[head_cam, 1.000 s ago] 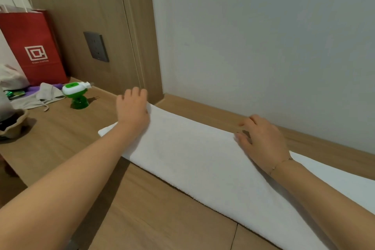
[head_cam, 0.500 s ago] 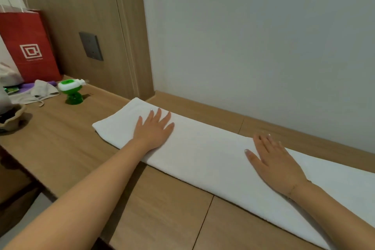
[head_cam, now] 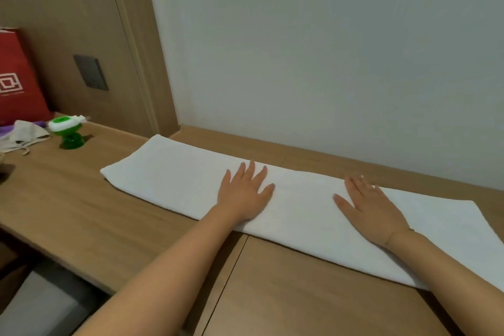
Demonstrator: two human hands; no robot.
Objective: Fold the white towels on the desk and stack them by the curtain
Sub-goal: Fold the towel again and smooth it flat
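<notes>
Hands (head_cam: 308, 199) flat on towel (head_cam: 177, 174), lengthwise along wall (head_cam: 327, 49).

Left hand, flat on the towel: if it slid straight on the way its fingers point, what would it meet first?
The left hand points up and slightly right across the white towel. It would probably cross the towel's far edge, then a bare strip of desk, and meet the pale wall first; depth is unclear.
</notes>
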